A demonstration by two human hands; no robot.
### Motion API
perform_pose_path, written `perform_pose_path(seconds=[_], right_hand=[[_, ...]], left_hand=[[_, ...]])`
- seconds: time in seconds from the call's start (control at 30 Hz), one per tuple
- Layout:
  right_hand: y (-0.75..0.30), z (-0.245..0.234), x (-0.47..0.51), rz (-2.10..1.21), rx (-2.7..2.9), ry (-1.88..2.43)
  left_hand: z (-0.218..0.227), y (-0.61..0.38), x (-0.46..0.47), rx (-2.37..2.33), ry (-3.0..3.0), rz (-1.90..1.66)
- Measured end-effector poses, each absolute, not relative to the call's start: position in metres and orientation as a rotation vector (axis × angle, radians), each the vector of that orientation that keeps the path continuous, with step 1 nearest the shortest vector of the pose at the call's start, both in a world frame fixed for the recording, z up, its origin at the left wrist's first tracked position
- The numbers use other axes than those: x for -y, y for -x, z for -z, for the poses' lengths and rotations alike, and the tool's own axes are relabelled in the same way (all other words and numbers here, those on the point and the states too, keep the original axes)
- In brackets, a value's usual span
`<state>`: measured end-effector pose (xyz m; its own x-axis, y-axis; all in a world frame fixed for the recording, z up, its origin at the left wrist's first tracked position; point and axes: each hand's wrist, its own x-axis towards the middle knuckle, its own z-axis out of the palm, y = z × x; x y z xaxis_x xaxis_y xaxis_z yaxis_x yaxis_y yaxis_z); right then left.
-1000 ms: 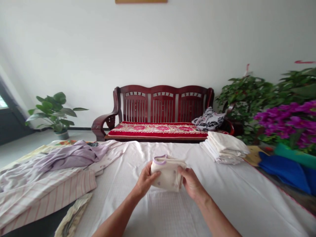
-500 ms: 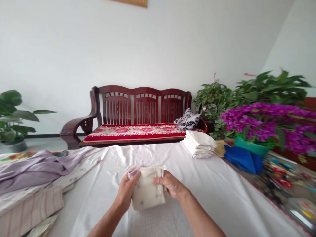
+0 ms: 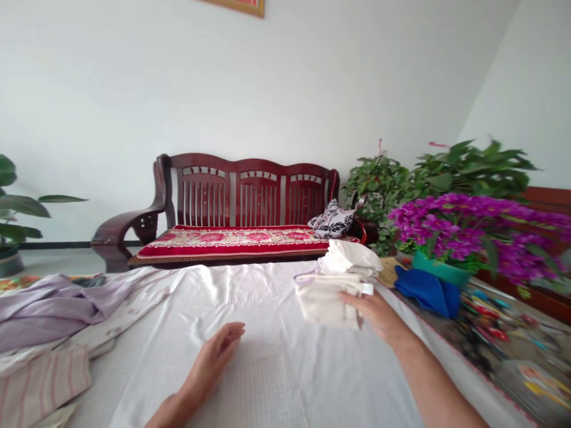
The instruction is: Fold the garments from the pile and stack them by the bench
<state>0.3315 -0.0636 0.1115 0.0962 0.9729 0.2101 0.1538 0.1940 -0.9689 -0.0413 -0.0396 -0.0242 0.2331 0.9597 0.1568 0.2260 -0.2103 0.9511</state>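
Note:
My right hand (image 3: 373, 313) grips a folded cream garment with lilac trim (image 3: 325, 299), held just above the white sheet (image 3: 267, 380) and close to a stack of folded white clothes (image 3: 350, 258) at the far right of the table. My left hand (image 3: 217, 352) hovers over the middle of the sheet with its fingers loosely stretched and nothing in them.
A heap of unfolded clothes, lilac (image 3: 57, 306) and pink-striped (image 3: 42, 383), lies at the left. A blue cloth (image 3: 423, 290) and a green pot of purple flowers (image 3: 464, 229) stand at the right edge. A red wooden bench (image 3: 236, 223) is behind the table.
My left hand has let go of the folded garment. My right hand has carried it right and away, up to the stack of folded clothes. The camera has turned right.

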Motion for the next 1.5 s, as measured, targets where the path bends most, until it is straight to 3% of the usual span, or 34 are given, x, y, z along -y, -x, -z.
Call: perform_pose_path(seconds=[0.2, 0.27, 0.5, 0.7, 0.87, 1.17, 1.33, 1.5], right_hand=[[-0.424, -0.170, 0.007, 0.231, 1.175, 1.184], [-0.446, -0.179, -0.012, 0.352, 1.229, 1.233], [-0.493, -0.147, -0.001, 0.149, 1.101, 1.393], [-0.498, -0.121, 0.054, -0.143, 1.532, 1.544], [-0.487, -0.118, 0.063, 0.047, 1.707, 1.542], [-0.466, -0.177, -0.003, 0.782, 1.477, 1.350], [-0.467, -0.123, -0.051, 0.542, 1.676, 1.682], [-0.468, -0.082, -0.069, 0.488, 1.653, 1.660]], left_hand=[[0.033, 0.045, 0.041, -1.248, -1.876, -0.932], [0.031, 0.044, 0.043, -1.262, -1.944, -0.876], [0.029, 0.046, 0.044, -1.257, -2.077, -0.831], [0.027, 0.045, 0.044, -1.260, -2.111, -0.813], [0.025, 0.043, 0.046, -1.269, -2.097, -0.797], [0.025, 0.043, 0.047, -1.251, -2.101, -0.818], [0.025, 0.042, 0.048, -1.239, -2.102, -0.851], [0.024, 0.041, 0.048, -1.242, -2.116, -0.848]])
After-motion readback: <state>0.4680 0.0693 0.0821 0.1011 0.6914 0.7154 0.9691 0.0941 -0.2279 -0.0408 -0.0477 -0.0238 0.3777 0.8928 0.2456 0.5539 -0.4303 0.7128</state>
